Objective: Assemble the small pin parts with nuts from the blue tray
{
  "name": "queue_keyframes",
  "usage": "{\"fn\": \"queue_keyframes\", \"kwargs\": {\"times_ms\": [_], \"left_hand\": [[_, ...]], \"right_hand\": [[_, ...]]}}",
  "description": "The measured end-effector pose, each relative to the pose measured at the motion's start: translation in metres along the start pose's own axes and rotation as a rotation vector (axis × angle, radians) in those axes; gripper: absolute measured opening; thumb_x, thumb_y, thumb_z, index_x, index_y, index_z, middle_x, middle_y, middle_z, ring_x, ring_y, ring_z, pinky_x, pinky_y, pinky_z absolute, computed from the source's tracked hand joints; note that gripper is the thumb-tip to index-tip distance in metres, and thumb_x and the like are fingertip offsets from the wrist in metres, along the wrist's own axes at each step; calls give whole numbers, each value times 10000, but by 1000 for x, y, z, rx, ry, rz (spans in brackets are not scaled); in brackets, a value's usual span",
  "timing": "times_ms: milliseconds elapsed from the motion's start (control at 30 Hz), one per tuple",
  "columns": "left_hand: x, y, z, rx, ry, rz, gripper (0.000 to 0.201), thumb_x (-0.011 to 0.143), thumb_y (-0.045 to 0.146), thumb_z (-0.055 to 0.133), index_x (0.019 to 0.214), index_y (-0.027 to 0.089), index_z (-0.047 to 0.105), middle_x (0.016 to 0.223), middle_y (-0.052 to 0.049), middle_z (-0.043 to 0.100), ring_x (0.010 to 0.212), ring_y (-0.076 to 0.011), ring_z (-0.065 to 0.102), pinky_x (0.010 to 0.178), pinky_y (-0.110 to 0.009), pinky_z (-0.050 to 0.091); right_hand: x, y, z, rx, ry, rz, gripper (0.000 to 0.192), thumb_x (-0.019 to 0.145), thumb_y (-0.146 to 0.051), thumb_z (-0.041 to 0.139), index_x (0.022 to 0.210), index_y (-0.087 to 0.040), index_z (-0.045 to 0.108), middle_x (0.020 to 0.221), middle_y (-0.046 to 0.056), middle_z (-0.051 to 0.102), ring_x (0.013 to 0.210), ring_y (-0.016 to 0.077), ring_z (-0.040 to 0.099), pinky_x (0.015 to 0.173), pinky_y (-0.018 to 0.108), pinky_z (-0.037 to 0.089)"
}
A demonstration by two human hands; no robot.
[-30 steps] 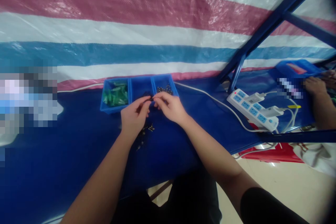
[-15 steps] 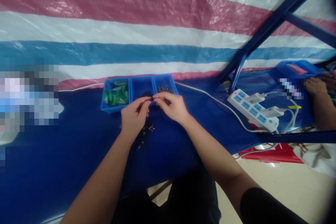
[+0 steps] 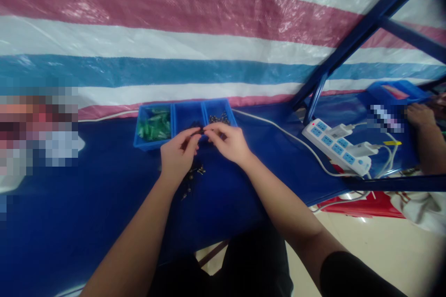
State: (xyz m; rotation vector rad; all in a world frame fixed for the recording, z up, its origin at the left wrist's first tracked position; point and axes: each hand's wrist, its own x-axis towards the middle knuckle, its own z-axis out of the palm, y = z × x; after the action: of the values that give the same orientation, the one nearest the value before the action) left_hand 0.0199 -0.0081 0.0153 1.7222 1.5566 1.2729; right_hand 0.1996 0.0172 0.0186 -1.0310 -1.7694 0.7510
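Note:
Over the front edge of a blue three-part bin, my left hand and my right hand meet fingertip to fingertip. Both are closed in a pinch on one small dark piece, too small to name. Green pieces fill the bin's left compartment. Dark pieces lie low in the middle one, partly behind my fingers. Small metallic parts are in the right one, partly hidden by my right hand. Beneath my left hand, several small brass-coloured and dark parts lie on the blue table.
A white power strip with plugged-in chargers sits to the right, its white cable running behind the bin. A blue metal frame slants up at the right. Another person's hand is at the far right, near a blue bin.
My hands stay almost still, pinching the same small dark piece. The blurred patch at the far left has changed colour.

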Motion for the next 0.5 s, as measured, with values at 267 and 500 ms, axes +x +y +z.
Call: {"fn": "queue_keyframes", "kwargs": {"times_ms": [267, 500], "left_hand": [[0, 0, 0, 3, 1, -10, 299, 919, 389, 652, 1141, 219, 757, 683, 14, 697, 533, -82, 627, 631, -207, 556], [0, 1, 0, 5, 0, -9, 314, 917, 396, 657, 1157, 216, 749, 702, 8, 707, 538, -84, 629, 617, -204, 549]], "right_hand": [[-1, 0, 0, -26, -28, 10, 254, 987, -418, 586, 1066, -217, 720, 763, -3, 723, 659, 124, 689, 652, 248, 539], [0, -1, -2, -13, -77, 28, 258, 1002, -413, 554, 1060, -211, 704, 778, -4, 720, 628, 109, 665, 650, 235, 533]]}}
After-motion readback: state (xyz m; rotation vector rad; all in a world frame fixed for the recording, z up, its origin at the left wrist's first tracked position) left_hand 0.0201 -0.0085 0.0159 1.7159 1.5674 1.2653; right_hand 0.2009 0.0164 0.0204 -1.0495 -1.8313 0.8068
